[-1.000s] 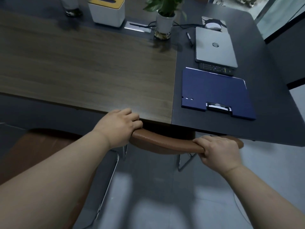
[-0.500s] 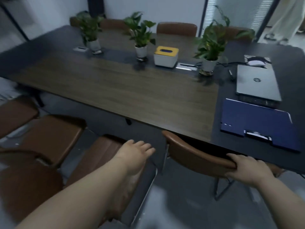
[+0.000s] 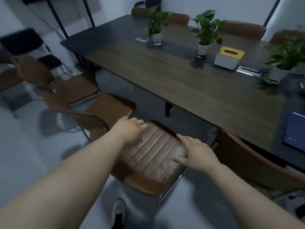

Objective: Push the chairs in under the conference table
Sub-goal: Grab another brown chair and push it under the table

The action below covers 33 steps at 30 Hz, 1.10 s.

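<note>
A brown chair (image 3: 153,162) with a ribbed leather pad stands just in front of me, off the near edge of the long conference table (image 3: 189,83). My left hand (image 3: 130,129) lies on the pad's far left corner with its fingers stretched over the edge. My right hand (image 3: 196,152) rests flat on the pad's right edge, fingers spread. Neither hand is clenched around the chair. To the right, another brown chair (image 3: 247,161) sits with its back close against the table edge.
Several more brown chairs (image 3: 107,109) stand pulled out on the floor to the left, and a black chair (image 3: 21,42) behind them. On the table are potted plants (image 3: 204,30), a tissue box (image 3: 228,57) and a blue clipboard (image 3: 295,129). My shoe (image 3: 118,210) is below.
I have turned left, away from the chair now pushed in at the right. Both hands let go of that chair's back and came to rest on the neighbouring ribbed chair.
</note>
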Available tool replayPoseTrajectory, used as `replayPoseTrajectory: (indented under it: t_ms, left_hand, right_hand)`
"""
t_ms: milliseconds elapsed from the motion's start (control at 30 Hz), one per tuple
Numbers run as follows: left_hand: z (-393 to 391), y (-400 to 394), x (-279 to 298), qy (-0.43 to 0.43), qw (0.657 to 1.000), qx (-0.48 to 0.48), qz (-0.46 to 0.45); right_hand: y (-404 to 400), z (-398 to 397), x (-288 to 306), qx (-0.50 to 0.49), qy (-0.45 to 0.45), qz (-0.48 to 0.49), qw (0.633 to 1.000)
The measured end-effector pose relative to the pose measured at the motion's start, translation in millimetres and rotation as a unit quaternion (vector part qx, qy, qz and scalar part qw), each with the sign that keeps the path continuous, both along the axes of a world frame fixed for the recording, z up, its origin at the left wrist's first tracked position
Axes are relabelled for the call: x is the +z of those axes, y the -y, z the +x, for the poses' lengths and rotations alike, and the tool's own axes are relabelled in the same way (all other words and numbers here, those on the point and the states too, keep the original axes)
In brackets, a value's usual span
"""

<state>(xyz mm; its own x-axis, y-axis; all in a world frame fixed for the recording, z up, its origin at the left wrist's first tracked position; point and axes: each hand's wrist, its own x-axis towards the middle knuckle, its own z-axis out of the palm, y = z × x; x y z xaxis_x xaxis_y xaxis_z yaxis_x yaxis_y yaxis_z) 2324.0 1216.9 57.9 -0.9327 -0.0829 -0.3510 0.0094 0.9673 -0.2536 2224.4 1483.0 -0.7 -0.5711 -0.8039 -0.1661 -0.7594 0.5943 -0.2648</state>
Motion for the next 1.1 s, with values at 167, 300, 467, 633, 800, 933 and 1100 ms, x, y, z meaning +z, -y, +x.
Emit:
replayPoseTrajectory:
  t_ms: [167,300,467,633,800,933,1100]
  left_hand:
    - [57,107,-24,0.019,1.000,0.013,0.021]
    - [98,186,-53,0.067,0.993,-0.012,0.092]
    - [121,244,-88,0.159,0.972,-0.121,0.127]
    - [93,237,-112,0.093,0.952,-0.270,0.109]
    - [81,213,-141,0.130,0.943,-0.282,0.119]
    - [76,219,-152,0.134,0.939,-0.294,0.121]
    - [50,228,-163,0.141,0.939,-0.290,0.119]
  right_hand:
    - [103,68,-11,0.034,0.048,-0.005,0.998]
    - [159,121,-30,0.008,0.117,0.004,0.993]
    - [191,164,-58,-0.015,0.175,0.067,0.982]
    - [187,177,-72,-0.038,0.188,0.110,0.975]
    - [174,182,-79,-0.044,0.150,0.132,0.979]
    - [155,190,-83,-0.098,0.092,0.168,0.977]
    - [156,171,-91,-0.089,0.057,0.169,0.980]
